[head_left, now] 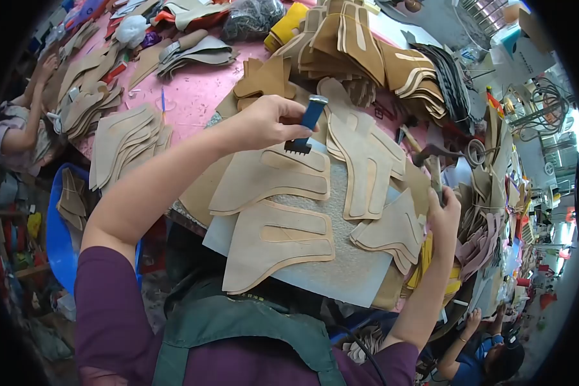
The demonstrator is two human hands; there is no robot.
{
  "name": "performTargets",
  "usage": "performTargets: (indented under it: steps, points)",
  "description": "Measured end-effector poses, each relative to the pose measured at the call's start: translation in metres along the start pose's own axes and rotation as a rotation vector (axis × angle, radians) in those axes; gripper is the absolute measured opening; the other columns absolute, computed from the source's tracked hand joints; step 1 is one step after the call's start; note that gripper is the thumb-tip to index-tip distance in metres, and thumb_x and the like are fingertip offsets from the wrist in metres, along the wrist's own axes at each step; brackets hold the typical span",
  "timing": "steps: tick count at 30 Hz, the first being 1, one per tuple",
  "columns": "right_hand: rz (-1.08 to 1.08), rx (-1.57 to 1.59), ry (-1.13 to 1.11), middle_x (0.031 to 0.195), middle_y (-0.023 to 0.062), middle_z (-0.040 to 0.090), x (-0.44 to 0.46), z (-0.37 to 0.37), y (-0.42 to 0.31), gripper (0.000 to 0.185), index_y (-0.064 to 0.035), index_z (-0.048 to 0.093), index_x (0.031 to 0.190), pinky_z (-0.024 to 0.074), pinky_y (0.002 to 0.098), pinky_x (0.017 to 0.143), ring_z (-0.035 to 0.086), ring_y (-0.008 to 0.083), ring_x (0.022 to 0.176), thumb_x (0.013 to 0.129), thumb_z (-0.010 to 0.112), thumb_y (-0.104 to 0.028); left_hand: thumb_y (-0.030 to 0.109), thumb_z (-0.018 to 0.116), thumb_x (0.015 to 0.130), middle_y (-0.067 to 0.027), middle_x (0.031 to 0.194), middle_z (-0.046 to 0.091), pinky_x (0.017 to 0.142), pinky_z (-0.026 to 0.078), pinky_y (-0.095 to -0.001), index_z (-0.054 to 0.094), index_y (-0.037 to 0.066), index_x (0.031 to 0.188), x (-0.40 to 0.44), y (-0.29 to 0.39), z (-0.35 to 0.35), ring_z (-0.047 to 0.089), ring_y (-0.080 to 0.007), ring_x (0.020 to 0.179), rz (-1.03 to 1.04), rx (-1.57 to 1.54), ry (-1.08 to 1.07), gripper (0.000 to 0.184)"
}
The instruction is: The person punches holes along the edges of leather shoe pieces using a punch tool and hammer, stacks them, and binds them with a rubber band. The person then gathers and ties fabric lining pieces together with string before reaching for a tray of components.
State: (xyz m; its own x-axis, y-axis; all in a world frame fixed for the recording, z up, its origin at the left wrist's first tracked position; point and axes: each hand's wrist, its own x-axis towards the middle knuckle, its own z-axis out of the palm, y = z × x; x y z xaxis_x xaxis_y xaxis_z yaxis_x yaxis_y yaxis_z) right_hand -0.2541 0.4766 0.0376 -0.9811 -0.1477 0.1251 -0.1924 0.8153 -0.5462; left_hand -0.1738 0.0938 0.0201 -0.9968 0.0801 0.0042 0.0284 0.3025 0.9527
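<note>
Head view: pronged punch (312, 119), blue shaft, black toothed end down, is over the upper beige piece (254, 177), by its slots, close to the near edge of the desk (196, 106). Can't tell if the teeth touch. Left hand (267, 122): fingers pinching the shaft, punch slightly tilted. Right hand (444, 209): fingers closed round the handle of a hammer (433, 170), head up, well to the right of the punch.

Second beige piece (264, 248) lies just nearer the desk's near edge, same slotted shape. Under both: speckled slab (344, 215), pale sheet (350, 294) below that. More slotted pieces (370, 164) overlap right of the punch; small fanned stack (392, 231) nearer the right hand.

Further out: tall brown stack (341, 48) toward the far edge, beige stack (125, 145) at the left edge, pen (163, 103) just beyond it. Blue tub (56, 228) sits off the left edge, lower down.
</note>
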Motion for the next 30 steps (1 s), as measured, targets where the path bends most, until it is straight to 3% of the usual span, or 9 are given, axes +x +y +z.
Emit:
performTargets:
  steps: [2, 4, 5, 7, 17, 27, 30]
  points:
    - [-0.002, 0.222, -0.091, 0.069, 0.0008, 0.053, -0.028, 0.005, -0.032, 0.017, -0.0021, 0.060, 0.098, 0.0380, 0.0265, 0.055, 0.044, 0.0104, 0.060, 0.093, 0.054, -0.018, 0.008, 0.064, 0.088, -0.0025, 0.083, 0.068, 0.065, 0.045, -0.0212, 0.071, 0.004, 0.101, 0.007, -0.005, 0.000, 0.057, -0.0084, 0.070, 0.031, 0.052, -0.051, 0.016]
    - [-0.078, 0.222, -0.195, 0.066, -0.0030, 0.047, -0.054, 0.022, -0.054, 0.013, -0.0056, 0.059, 0.099, 0.0314, 0.0246, 0.051, 0.037, 0.0064, 0.056, 0.096, 0.054, -0.017, 0.008, 0.064, 0.087, -0.0023, 0.082, 0.068, 0.065, 0.045, -0.0214, 0.071, 0.004, 0.101, 0.012, -0.005, -0.003, 0.057, -0.0085, 0.069, 0.031, 0.055, -0.077, 0.016]
    - [-0.163, 0.167, -0.183, 0.064, 0.0038, 0.051, -0.065, 0.032, -0.072, 0.016, -0.0012, 0.053, 0.089, 0.0349, 0.0294, 0.052, 0.042, 0.0152, 0.055, 0.095, 0.057, -0.016, 0.007, 0.065, 0.087, -0.0021, 0.081, 0.068, 0.064, 0.045, -0.0215, 0.071, 0.004, 0.100, 0.014, -0.004, -0.004, 0.056, -0.0085, 0.069, 0.034, 0.061, -0.097, 0.015]
    - [-0.224, 0.196, -0.298, 0.062, 0.0086, 0.052, -0.078, 0.051, -0.085, 0.016, -0.0009, 0.052, 0.095, 0.0372, 0.0348, 0.050, 0.044, 0.0214, 0.050, 0.096, 0.056, -0.016, 0.006, 0.066, 0.086, -0.0018, 0.079, 0.068, 0.063, 0.045, -0.0217, 0.071, 0.004, 0.099, 0.017, -0.002, -0.006, 0.056, -0.0085, 0.068, 0.038, 0.074, -0.137, 0.015]
    - [-0.159, 0.118, -0.319, 0.064, 0.0176, 0.057, -0.088, 0.080, -0.091, 0.021, -0.0003, 0.048, 0.104, 0.0399, 0.0443, 0.051, 0.051, 0.0343, 0.051, 0.096, 0.056, -0.018, 0.002, 0.068, 0.082, -0.0019, 0.079, 0.068, 0.063, 0.045, -0.0219, 0.071, 0.004, 0.099, 0.029, -0.009, -0.010, 0.055, -0.0089, 0.067, 0.078, 0.044, -0.218, 0.017]
    - [-0.100, 0.140, -0.313, 0.063, 0.0167, 0.054, -0.091, 0.081, -0.095, 0.020, 0.0007, 0.049, 0.100, 0.0383, 0.0426, 0.050, 0.047, 0.0315, 0.049, 0.096, 0.056, -0.018, 0.000, 0.068, 0.081, -0.0042, 0.083, 0.069, 0.068, 0.049, -0.0276, 0.070, 0.003, 0.099, 0.028, -0.017, -0.009, 0.056, -0.0135, 0.068, 0.194, 0.059, -0.243, 0.018]
    - [-0.083, 0.186, -0.313, 0.064, 0.0119, 0.055, -0.088, 0.076, -0.092, 0.018, -0.0002, 0.053, 0.093, 0.0394, 0.0384, 0.050, 0.047, 0.0275, 0.050, 0.096, 0.056, -0.018, -0.001, 0.068, 0.080, -0.0038, 0.082, 0.069, 0.067, 0.049, -0.0278, 0.070, 0.003, 0.098, 0.018, -0.030, -0.006, 0.055, -0.0139, 0.066, 0.268, 0.071, -0.228, 0.018]
